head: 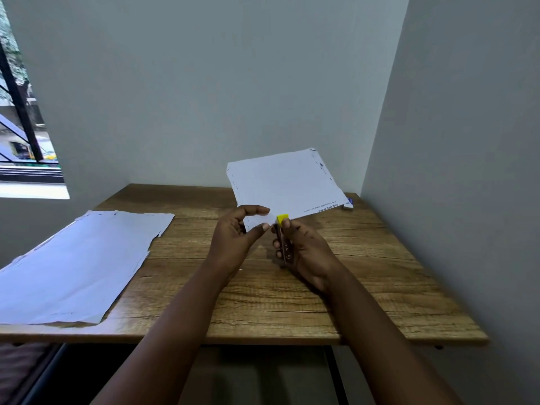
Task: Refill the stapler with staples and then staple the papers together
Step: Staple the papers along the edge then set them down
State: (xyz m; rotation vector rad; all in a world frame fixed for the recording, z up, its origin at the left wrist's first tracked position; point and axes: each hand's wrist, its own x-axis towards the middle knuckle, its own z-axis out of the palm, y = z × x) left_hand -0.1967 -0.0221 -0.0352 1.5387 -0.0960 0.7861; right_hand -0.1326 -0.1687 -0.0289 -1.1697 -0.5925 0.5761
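A small set of white papers [285, 185] is held up above the wooden table [321, 287], tilted away from me. My left hand [236, 235] pinches its near corner between thumb and fingers. My right hand [304, 249] grips a slim dark stapler [283, 244] upright, its yellow tip [282, 219] at the papers' lower edge, right beside the left thumb. Whether the stapler's jaws close on the papers cannot be seen.
A larger pile of white sheets [73, 267] lies on the table's left part and overhangs its left edge. A small white and blue box [349, 203] sits at the back right corner by the wall. Walls close the table at back and right.
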